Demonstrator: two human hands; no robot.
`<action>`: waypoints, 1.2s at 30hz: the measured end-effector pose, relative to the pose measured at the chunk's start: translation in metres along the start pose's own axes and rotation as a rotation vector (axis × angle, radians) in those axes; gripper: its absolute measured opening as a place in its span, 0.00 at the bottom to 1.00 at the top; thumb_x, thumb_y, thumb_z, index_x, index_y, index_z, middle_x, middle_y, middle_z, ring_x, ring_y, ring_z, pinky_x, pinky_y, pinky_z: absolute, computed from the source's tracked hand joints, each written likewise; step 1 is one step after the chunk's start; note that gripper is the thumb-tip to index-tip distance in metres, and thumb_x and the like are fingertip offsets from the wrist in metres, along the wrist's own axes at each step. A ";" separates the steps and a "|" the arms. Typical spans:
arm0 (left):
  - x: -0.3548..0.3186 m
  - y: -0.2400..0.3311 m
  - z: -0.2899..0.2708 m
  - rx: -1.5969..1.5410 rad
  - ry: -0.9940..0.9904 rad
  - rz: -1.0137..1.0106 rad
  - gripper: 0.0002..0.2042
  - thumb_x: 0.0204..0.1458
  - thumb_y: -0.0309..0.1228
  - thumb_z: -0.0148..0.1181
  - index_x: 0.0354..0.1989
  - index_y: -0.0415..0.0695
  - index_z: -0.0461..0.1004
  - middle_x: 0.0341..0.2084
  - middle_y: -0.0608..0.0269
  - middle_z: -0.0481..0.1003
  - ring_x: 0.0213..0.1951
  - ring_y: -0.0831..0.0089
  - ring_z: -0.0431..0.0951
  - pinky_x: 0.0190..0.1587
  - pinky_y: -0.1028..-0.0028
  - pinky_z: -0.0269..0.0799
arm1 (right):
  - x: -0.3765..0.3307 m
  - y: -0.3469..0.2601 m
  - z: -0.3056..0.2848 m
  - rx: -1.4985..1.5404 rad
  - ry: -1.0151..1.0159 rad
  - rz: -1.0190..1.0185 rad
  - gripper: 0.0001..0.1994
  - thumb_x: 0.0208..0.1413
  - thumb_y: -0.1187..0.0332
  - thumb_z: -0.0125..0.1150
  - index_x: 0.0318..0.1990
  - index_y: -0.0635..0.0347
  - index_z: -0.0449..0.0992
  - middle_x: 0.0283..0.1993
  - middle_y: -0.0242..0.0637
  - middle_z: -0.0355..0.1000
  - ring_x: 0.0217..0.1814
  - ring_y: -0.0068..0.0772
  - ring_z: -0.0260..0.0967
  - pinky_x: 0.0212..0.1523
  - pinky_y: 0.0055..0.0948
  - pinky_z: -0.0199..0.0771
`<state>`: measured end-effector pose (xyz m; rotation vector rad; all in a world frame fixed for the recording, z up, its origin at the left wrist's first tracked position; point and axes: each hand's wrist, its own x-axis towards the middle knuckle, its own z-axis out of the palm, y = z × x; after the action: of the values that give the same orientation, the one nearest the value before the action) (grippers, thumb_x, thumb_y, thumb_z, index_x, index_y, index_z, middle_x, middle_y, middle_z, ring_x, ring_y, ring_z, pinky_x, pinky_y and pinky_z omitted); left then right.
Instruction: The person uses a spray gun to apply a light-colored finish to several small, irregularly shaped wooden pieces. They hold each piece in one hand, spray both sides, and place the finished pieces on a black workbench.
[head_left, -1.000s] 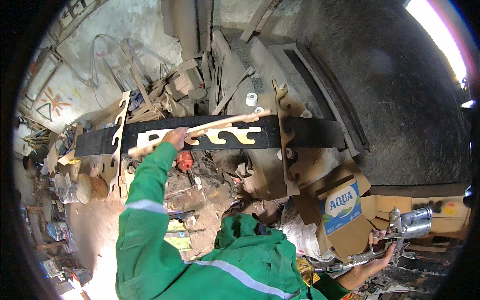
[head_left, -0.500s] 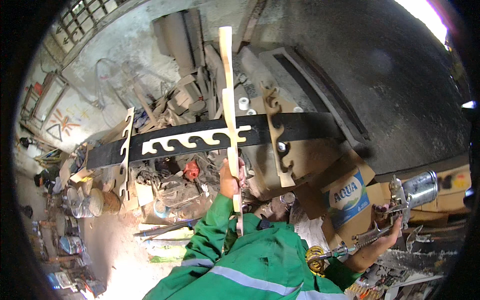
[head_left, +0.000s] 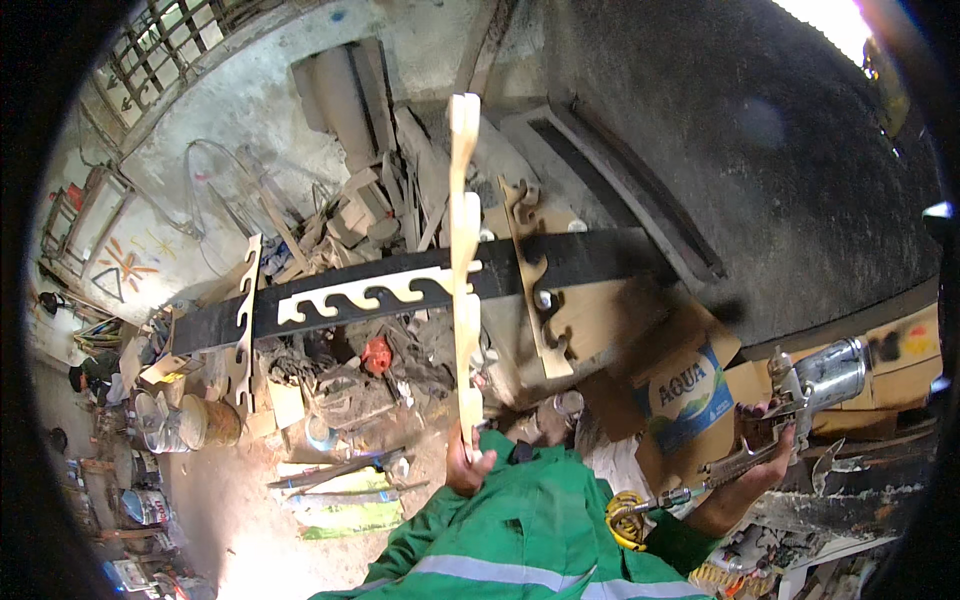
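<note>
My left hand (head_left: pixel 465 468) is closed round the lower end of a long pale wooden strip with a wavy, notched edge (head_left: pixel 464 240), held close to my body. In my right hand (head_left: pixel 762 474), at the right, is a metal spray gun (head_left: pixel 788 408) with a silver cup (head_left: pixel 838 372) and a coiled yellow hose (head_left: pixel 627 522). Beyond the held strip lies a long black board (head_left: pixel 210 326). One notched wooden strip (head_left: pixel 372 297) rests along it; a second (head_left: pixel 245 312) crosses its left part and a third, browner one (head_left: pixel 529 262) crosses right of the middle.
An opened cardboard box with a blue printed panel (head_left: pixel 690 402) stands below the board's right end. Buckets (head_left: pixel 210 422) are at the left. A red object (head_left: pixel 376 355) lies among dark scraps below the board. Wood offcuts (head_left: pixel 362 215) lean by the far wall.
My left hand has come down toward my body, and the strip it holds has lowered with it. The spray gun stays at the right in my right hand. The view has shifted slightly.
</note>
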<state>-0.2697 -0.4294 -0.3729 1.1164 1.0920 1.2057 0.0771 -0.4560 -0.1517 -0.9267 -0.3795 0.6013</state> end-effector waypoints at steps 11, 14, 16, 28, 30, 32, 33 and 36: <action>0.012 -0.009 0.001 0.111 -0.016 -0.198 0.16 0.45 0.23 0.58 0.44 0.41 0.68 0.25 0.69 0.66 0.24 0.82 0.64 0.27 0.81 0.61 | -0.001 0.015 0.022 0.010 -0.024 0.001 0.20 0.62 0.61 0.46 0.54 0.67 0.64 0.46 0.49 0.69 0.48 0.40 0.68 0.53 0.41 0.68; 0.042 -0.021 -0.008 0.023 0.139 -0.197 0.18 0.46 0.24 0.57 0.47 0.37 0.66 0.28 0.63 0.70 0.27 0.77 0.70 0.31 0.79 0.67 | -0.003 0.017 0.023 -0.001 -0.029 0.020 0.20 0.62 0.62 0.46 0.55 0.67 0.64 0.46 0.49 0.69 0.48 0.40 0.68 0.53 0.41 0.68; 0.078 -0.022 -0.021 0.205 0.230 0.136 0.17 0.49 0.23 0.53 0.48 0.36 0.66 0.30 0.61 0.72 0.29 0.76 0.72 0.34 0.78 0.69 | -0.003 0.021 0.026 -0.002 -0.053 0.046 0.20 0.62 0.62 0.46 0.55 0.67 0.64 0.46 0.50 0.69 0.48 0.40 0.68 0.53 0.41 0.68; 0.203 0.078 -0.215 0.911 0.713 0.308 0.17 0.43 0.25 0.54 0.44 0.35 0.71 0.31 0.40 0.75 0.36 0.43 0.75 0.39 0.57 0.70 | -0.016 0.027 0.053 -0.028 -0.385 0.213 0.19 0.61 0.65 0.47 0.56 0.67 0.63 0.46 0.51 0.70 0.48 0.41 0.69 0.53 0.41 0.69; 0.206 0.086 -0.218 1.005 0.635 0.349 0.18 0.42 0.24 0.55 0.46 0.35 0.70 0.34 0.38 0.73 0.39 0.41 0.73 0.41 0.56 0.69 | -0.020 0.030 0.060 -0.031 -0.459 0.232 0.19 0.60 0.65 0.48 0.56 0.67 0.63 0.46 0.51 0.70 0.47 0.41 0.70 0.53 0.41 0.69; 0.214 0.091 -0.211 1.042 0.578 0.349 0.19 0.43 0.25 0.56 0.46 0.35 0.69 0.35 0.38 0.73 0.40 0.40 0.73 0.43 0.54 0.69 | -0.025 0.031 0.065 -0.030 -0.528 0.249 0.19 0.60 0.66 0.48 0.56 0.67 0.63 0.46 0.51 0.70 0.47 0.42 0.70 0.53 0.41 0.69; 0.219 0.092 -0.206 1.053 0.574 0.394 0.19 0.43 0.26 0.56 0.46 0.35 0.69 0.36 0.39 0.73 0.40 0.40 0.73 0.43 0.54 0.69 | -0.028 0.030 0.067 -0.028 -0.550 0.245 0.19 0.60 0.66 0.48 0.56 0.67 0.63 0.47 0.51 0.70 0.47 0.42 0.70 0.53 0.41 0.69; 0.231 0.085 -0.181 1.084 0.480 0.348 0.21 0.44 0.28 0.56 0.48 0.33 0.68 0.41 0.37 0.72 0.43 0.41 0.72 0.46 0.56 0.68 | -0.033 0.024 0.074 -0.044 -0.642 0.098 0.19 0.60 0.66 0.48 0.56 0.67 0.63 0.47 0.52 0.71 0.47 0.42 0.70 0.53 0.42 0.69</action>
<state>-0.4476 -0.1871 -0.3180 1.9378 2.1131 1.1684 0.0038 -0.4192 -0.1319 -0.7795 -0.9274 0.9832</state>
